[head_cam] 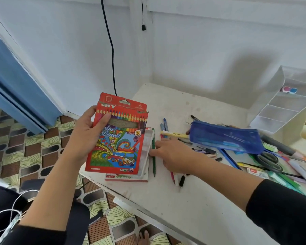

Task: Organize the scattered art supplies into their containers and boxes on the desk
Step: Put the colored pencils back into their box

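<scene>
Red pencil box (117,138) in left hand (84,134), one green pencil (153,163)

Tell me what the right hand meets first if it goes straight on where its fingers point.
Probably the green pencil, lying at the fingertips of the right hand; they may already touch it. The white tray sits just beyond.
</scene>
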